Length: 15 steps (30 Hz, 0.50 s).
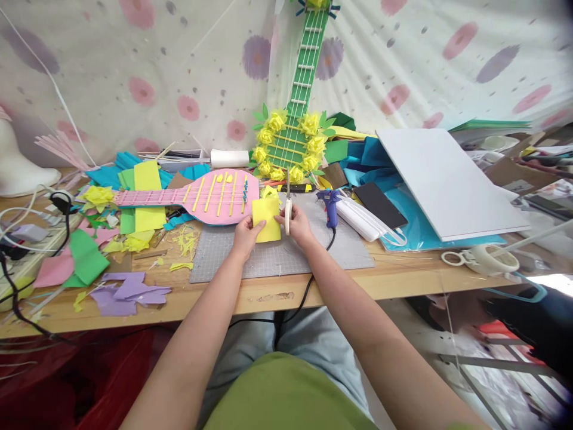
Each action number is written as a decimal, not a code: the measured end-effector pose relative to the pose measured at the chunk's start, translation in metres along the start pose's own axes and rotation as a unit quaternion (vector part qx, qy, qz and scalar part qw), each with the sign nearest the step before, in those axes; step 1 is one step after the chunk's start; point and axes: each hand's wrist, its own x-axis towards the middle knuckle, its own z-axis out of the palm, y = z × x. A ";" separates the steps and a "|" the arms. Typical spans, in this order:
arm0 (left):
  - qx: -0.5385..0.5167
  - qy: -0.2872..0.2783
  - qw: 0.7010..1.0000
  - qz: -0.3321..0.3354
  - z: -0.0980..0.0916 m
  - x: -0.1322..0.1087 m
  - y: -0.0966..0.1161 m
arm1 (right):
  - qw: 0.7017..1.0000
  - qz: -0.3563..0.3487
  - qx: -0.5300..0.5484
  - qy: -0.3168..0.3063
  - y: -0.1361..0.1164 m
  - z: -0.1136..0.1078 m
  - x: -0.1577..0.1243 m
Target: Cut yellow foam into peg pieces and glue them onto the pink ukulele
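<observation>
Yellow paper (269, 215), white-handled scissors (288, 217)
Left hand (245, 239) pinching paper; right hand (299, 228) curled round scissors; green guitar (305, 79) cut off above.

Bright, diffuse light; edges stretched, blur toward far right.

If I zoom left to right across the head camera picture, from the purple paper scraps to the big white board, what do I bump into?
Purple paper scraps → left hand → held yellow paper → right hand → blue glue gun → big white board.
</observation>
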 end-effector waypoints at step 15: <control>0.011 -0.056 0.996 -0.071 -0.005 -0.001 0.006 | 0.998 0.017 0.051 0.015 -0.009 0.000 -0.003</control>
